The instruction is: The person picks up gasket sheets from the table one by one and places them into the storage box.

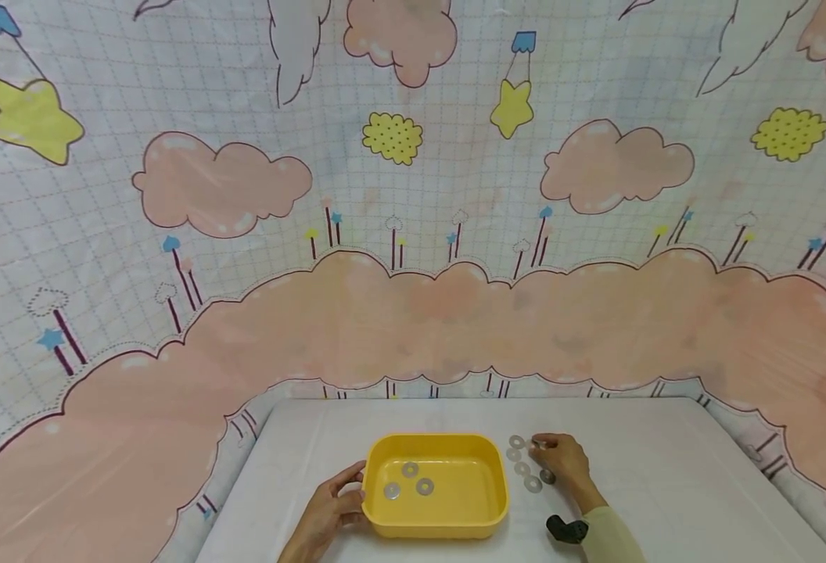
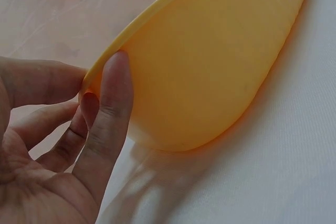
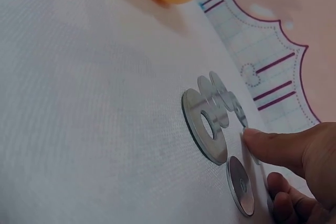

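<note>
My left hand (image 1: 325,510) grips the left side of a yellow plastic tray (image 1: 464,475), its thumb and fingers at the rim in the left wrist view. Three flat metal washers (image 1: 425,492) lie inside the tray. To the tray's right, several more washers (image 1: 522,464) lie loosely grouped on the white table. Over the far side of this group, my right hand (image 1: 566,463) pinches a washer at its thumb and fingertips, which hide most of it. Closer to the right wrist camera are a large washer (image 3: 192,109) and a darker one (image 3: 235,174).
A white cloth-like surface covers the table (image 1: 673,477). Behind it hangs a curtain (image 1: 413,320) printed with clouds and stars. A black strap or band (image 1: 566,530) is by the right sleeve (image 1: 612,536).
</note>
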A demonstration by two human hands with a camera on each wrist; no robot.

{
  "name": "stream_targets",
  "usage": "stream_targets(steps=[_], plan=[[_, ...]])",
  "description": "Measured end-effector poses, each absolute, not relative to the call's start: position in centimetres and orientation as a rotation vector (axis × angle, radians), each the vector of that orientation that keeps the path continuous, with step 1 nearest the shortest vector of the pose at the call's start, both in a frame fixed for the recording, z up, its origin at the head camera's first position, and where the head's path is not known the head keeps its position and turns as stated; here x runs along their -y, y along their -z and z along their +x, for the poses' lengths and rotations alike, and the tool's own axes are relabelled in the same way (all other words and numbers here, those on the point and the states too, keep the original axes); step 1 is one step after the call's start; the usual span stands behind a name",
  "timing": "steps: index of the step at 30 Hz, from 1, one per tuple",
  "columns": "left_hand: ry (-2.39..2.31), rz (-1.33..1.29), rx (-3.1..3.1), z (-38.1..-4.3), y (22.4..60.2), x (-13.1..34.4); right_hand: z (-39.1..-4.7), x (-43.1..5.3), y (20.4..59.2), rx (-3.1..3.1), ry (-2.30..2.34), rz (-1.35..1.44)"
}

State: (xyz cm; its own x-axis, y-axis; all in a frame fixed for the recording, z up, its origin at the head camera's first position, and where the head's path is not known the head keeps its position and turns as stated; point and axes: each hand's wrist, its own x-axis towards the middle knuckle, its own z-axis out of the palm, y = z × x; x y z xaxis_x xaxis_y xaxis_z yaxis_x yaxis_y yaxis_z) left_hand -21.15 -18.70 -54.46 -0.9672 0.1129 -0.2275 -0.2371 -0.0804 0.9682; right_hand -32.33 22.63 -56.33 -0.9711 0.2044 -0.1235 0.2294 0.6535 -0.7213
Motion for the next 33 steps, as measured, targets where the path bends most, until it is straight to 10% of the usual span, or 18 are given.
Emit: stream_targets(steps=[33], plan=[[-2.131,-0.152,-1.964,-21.50,54.61,18.80,-31.91,-22.76,56.50,-2.905,1.379,0.318]])
